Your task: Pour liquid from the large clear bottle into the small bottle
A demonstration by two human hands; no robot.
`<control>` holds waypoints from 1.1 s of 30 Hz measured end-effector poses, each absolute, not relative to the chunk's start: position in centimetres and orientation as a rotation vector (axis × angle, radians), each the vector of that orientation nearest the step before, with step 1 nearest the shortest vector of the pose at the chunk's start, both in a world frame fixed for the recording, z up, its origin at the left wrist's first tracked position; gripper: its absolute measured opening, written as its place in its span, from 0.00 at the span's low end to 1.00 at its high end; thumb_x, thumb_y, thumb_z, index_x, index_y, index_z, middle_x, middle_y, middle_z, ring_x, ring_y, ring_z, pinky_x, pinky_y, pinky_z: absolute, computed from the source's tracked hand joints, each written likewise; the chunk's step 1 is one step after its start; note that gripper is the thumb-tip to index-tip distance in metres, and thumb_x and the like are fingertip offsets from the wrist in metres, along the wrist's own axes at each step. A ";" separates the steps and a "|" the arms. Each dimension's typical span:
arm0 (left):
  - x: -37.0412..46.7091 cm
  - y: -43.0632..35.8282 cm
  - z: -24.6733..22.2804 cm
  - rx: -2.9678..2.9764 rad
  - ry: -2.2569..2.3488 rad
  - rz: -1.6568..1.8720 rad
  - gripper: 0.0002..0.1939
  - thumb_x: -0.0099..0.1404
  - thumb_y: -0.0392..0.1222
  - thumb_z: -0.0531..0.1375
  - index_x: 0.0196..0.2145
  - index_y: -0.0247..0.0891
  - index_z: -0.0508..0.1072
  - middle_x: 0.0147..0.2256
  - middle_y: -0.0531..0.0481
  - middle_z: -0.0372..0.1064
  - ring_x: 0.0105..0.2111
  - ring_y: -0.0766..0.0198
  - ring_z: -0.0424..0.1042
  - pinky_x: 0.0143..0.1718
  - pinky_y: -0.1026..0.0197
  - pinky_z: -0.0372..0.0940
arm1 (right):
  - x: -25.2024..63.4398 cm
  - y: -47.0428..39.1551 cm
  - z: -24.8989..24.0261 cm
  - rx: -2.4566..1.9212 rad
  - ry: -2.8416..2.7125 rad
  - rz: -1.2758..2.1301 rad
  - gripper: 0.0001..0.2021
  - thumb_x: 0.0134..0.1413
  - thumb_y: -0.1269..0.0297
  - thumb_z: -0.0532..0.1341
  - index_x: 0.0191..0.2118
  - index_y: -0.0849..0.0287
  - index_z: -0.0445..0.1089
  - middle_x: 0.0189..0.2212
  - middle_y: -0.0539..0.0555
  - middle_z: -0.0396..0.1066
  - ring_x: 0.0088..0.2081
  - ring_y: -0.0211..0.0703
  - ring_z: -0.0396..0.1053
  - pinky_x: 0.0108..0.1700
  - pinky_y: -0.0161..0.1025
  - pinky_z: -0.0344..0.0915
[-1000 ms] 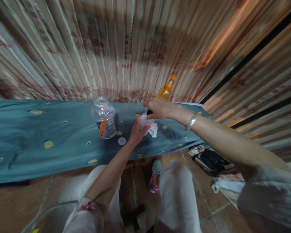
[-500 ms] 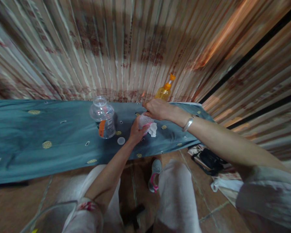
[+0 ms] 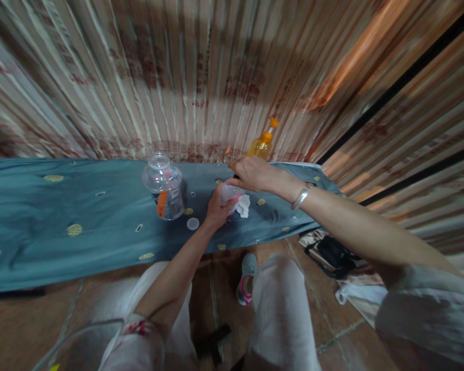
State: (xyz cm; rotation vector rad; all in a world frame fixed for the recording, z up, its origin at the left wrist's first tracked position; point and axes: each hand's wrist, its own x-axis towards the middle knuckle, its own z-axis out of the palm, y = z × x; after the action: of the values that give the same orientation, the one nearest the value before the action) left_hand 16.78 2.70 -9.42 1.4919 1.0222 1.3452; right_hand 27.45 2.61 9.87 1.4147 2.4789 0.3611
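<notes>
My left hand [image 3: 217, 208] is wrapped around a small translucent container [image 3: 232, 192] with a pink band, resting low over the cloth. Directly above its top is my right hand [image 3: 249, 172], wearing a silver bracelet, with fingers curled together. A bit of something dark shows under those fingers, too small to name. Against the container's right side lies a crumpled white tissue [image 3: 243, 206]. A round, whitish lid [image 3: 192, 223] lies flat to the left of my left wrist. Behind my right hand stands a yellow bottle [image 3: 260, 147] with an orange top.
A large clear plastic bottle [image 3: 165, 188] with an orange label stands uncapped on the left. The blue-green cloth [image 3: 112, 226] covers a narrow table. A pleated curtain [image 3: 185, 77] hangs right behind it. A black bag [image 3: 334, 253] lies below on the right.
My right hand's fingers have shifted very slightly above the container, and a dark bit now shows beneath them. My left hand keeps its hold, and the other things stay in place.
</notes>
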 end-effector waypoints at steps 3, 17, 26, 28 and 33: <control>16.8 2.7 -9.4 1.488 1.031 1.355 0.30 0.55 0.46 0.67 0.54 0.38 0.66 0.50 0.42 0.71 0.49 0.52 0.71 0.54 0.47 0.65 | 27.6 2.5 10.1 1.400 2.498 0.324 0.21 0.62 0.57 0.60 0.52 0.69 0.70 0.43 0.67 0.78 0.46 0.55 0.75 0.42 0.41 0.64; 16.8 2.7 -9.5 1.489 1.041 1.338 0.31 0.56 0.45 0.67 0.55 0.37 0.65 0.50 0.39 0.71 0.51 0.51 0.70 0.56 0.45 0.63 | 27.7 2.7 9.9 1.369 2.470 0.329 0.18 0.64 0.58 0.57 0.48 0.67 0.74 0.40 0.66 0.78 0.45 0.54 0.75 0.40 0.40 0.63; 16.8 2.7 -9.4 1.491 1.057 1.341 0.32 0.55 0.45 0.67 0.55 0.38 0.65 0.50 0.42 0.71 0.51 0.51 0.70 0.56 0.45 0.63 | 27.8 2.5 10.0 1.418 2.463 0.331 0.19 0.64 0.57 0.57 0.50 0.68 0.73 0.41 0.67 0.78 0.45 0.55 0.75 0.41 0.41 0.64; 16.8 2.7 -9.4 1.489 1.064 1.343 0.32 0.55 0.46 0.68 0.55 0.38 0.65 0.50 0.42 0.71 0.51 0.51 0.70 0.55 0.45 0.63 | 27.8 2.4 10.1 1.422 2.451 0.337 0.19 0.65 0.58 0.56 0.49 0.68 0.74 0.41 0.67 0.78 0.45 0.55 0.75 0.42 0.42 0.64; 16.8 2.7 -9.4 1.492 1.062 1.343 0.31 0.55 0.46 0.67 0.55 0.39 0.65 0.50 0.43 0.71 0.50 0.51 0.70 0.55 0.45 0.63 | 27.9 2.4 10.0 1.487 2.431 0.356 0.21 0.65 0.54 0.56 0.48 0.68 0.75 0.43 0.69 0.78 0.45 0.57 0.75 0.42 0.43 0.64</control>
State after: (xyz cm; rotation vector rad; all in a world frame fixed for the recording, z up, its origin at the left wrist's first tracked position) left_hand 16.78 2.69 -9.44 1.4925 1.0617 1.3429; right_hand 27.91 2.39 10.04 1.4869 2.4310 0.3557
